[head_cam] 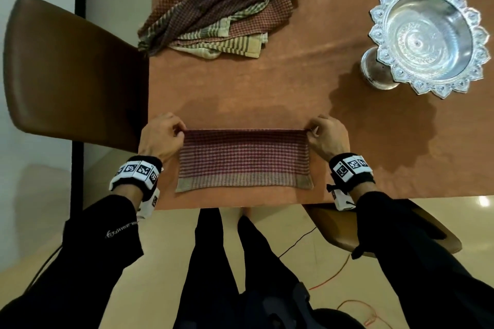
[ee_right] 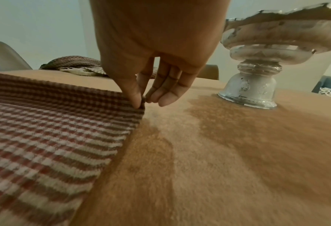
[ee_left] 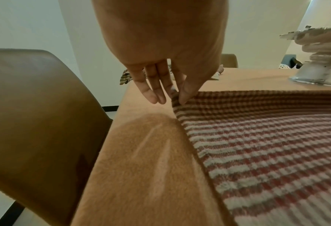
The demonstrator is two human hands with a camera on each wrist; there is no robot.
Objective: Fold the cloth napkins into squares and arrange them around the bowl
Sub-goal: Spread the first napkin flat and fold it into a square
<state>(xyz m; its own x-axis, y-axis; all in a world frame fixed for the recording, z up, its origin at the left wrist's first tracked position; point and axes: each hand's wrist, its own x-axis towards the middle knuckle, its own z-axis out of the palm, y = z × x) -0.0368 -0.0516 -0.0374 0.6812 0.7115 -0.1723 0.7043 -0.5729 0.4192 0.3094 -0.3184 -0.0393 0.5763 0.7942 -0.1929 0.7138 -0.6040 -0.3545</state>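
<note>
- Pinching the far corners of a red-and-white checked napkin [head_cam: 243, 160], a person stands at the near edge of a tan tabletop [head_cam: 267, 83].
- The left hand [head_cam: 159, 136] nips the far-left corner between thumb and forefinger; in the left wrist view the other fingers [ee_left: 151, 85] point down, straight and free of the cloth.
- The right hand [head_cam: 328, 136] nips the far-right corner the same way, its remaining fingers [ee_right: 166, 91] loosely extended beside the fabric.
- The napkin lies as a wide rectangle, its far edge lifted slightly and its striped near edge flat on the tabletop.
- A heap of unfolded napkins [head_cam: 216, 5] sits at the far left, well apart from the one held.
- A silver pedestal bowl [head_cam: 427, 37] with a scalloped rim stands at the far right.
- A brown chair [head_cam: 72, 72] stands at the tabletop's left side.
</note>
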